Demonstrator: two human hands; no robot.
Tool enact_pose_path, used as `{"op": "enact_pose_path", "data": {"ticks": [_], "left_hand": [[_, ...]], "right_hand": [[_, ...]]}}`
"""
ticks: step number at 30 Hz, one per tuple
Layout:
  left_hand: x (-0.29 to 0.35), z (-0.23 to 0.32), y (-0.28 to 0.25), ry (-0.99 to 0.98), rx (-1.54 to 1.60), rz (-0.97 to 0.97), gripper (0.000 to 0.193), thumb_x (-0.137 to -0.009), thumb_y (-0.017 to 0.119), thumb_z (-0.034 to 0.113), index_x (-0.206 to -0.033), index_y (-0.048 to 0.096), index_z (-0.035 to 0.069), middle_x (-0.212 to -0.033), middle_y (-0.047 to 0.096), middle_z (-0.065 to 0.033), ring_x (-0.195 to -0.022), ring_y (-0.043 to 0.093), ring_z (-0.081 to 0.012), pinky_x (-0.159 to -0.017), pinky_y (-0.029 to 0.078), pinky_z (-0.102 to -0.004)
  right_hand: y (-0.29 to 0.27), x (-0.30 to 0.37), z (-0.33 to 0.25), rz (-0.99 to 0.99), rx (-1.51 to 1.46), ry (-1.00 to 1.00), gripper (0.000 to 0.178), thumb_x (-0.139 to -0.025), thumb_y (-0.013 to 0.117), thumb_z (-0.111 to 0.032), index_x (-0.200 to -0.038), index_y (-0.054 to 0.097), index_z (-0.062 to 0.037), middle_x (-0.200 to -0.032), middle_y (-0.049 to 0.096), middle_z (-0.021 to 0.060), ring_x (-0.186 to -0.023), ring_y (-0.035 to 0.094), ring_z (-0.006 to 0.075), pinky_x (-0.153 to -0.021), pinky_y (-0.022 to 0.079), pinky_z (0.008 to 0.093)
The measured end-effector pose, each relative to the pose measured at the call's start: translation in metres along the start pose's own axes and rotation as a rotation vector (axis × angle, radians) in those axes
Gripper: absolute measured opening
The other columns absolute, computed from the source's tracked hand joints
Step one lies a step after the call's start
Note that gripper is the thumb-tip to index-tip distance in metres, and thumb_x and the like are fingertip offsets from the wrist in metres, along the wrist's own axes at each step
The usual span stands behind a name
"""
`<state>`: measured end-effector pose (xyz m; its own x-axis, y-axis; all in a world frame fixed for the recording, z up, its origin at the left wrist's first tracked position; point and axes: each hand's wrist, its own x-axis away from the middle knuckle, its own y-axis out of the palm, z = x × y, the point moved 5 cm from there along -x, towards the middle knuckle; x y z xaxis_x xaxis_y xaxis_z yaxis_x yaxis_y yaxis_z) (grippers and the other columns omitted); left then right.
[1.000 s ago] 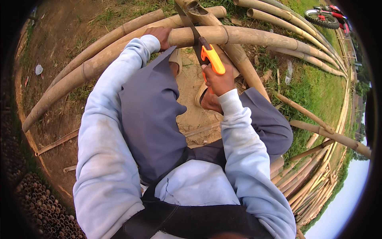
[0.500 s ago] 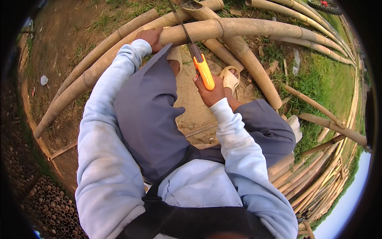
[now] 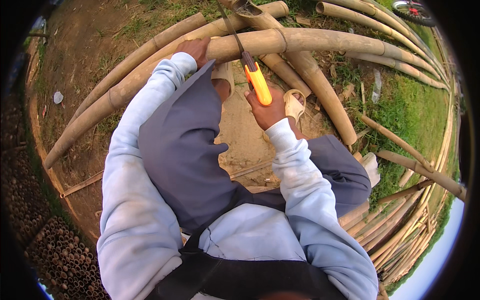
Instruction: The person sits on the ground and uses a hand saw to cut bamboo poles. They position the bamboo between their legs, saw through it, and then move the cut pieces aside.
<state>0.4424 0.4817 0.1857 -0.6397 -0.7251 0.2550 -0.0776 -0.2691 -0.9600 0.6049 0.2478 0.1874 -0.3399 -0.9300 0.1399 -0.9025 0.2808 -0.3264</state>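
A long bamboo pole (image 3: 330,40) curves across the view in front of me. My left hand (image 3: 195,51) is wrapped over it, left of the saw, its fingers partly hidden. In my right hand (image 3: 267,111) is a hand saw (image 3: 259,86), gripped by its orange handle. The dark, narrow saw blade (image 3: 231,31) lies across the pole, pointing away from me. Whether its teeth have entered the bamboo is too small to tell. My bent left knee (image 3: 187,115) is just below the pole, beside my left hand.
Thick bamboo pieces (image 3: 320,85) lie under and beyond the pole. More poles (image 3: 395,245) are piled at the lower right, and cut bamboo tubes (image 3: 70,257) are stacked at the lower left. My sandalled foot (image 3: 295,104) rests near the saw handle. A wheel (image 3: 414,12) shows at the far right.
The saw and my right hand have moved forward, bringing the orange handle closer to the pole. My left hand keeps its place on the pole. The whole view has shifted slightly.
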Motion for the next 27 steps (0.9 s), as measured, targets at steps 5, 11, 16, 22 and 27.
{"op": "enact_pose_path", "data": {"ticks": [5,11,16,22,27], "left_hand": [[0.000,0.000,0.002,0.033,0.026,0.024,0.062,-0.077,0.078,0.046,-0.115,0.053,0.002,-0.099,0.071,-0.0219,-0.094,0.069,-0.0419,-0.081,0.056,-0.0490],[-0.002,-0.001,0.008,-0.052,0.048,-0.079,0.080,-0.065,0.088,0.040,-0.127,0.051,0.007,-0.115,0.068,-0.0205,-0.107,0.065,-0.0426,-0.090,0.052,-0.0494],[-0.006,-0.001,-0.004,0.031,0.043,-0.032,0.068,-0.072,0.080,0.048,-0.116,0.054,0.003,-0.096,0.071,-0.0227,-0.094,0.070,-0.0420,-0.079,0.056,-0.0493],[-0.011,-0.006,0.010,-0.016,0.049,-0.077,0.078,-0.064,0.087,0.042,-0.123,0.051,0.007,-0.113,0.066,-0.0219,-0.105,0.065,-0.0434,-0.089,0.052,-0.0507],[-0.008,-0.004,0.009,0.017,0.060,-0.002,0.081,-0.062,0.089,0.040,-0.125,0.051,0.006,-0.117,0.063,-0.0225,-0.106,0.064,-0.0438,-0.090,0.052,-0.0515]], "right_hand": [[-0.035,0.146,-0.017,0.064,-0.017,0.097,0.012,-0.089,0.071,-0.005,-0.097,0.068,0.0042,-0.066,0.061,0.0075,-0.061,0.057,0.0124,-0.060,0.048,0.0297],[-0.016,0.054,-0.015,0.001,-0.059,0.071,0.018,-0.091,0.072,-0.012,-0.092,0.066,0.0053,-0.065,0.062,0.0079,-0.059,0.057,0.0145,-0.059,0.048,0.0319],[-0.007,0.029,-0.010,0.002,-0.003,0.011,0.020,-0.090,0.071,-0.012,-0.083,0.060,0.0038,-0.062,0.057,0.0077,-0.056,0.051,0.0133,-0.056,0.043,0.0315],[-0.047,0.175,-0.035,0.041,-0.006,0.081,0.012,-0.091,0.069,-0.002,-0.101,0.068,0.0055,-0.065,0.059,0.0043,-0.060,0.055,0.0078,-0.058,0.046,0.0269],[0.000,0.016,-0.009,0.021,-0.109,-0.037,0.025,-0.092,0.070,-0.015,-0.078,0.059,0.0033,-0.060,0.055,0.0092,-0.055,0.049,0.0145,-0.055,0.043,0.0326]]}}
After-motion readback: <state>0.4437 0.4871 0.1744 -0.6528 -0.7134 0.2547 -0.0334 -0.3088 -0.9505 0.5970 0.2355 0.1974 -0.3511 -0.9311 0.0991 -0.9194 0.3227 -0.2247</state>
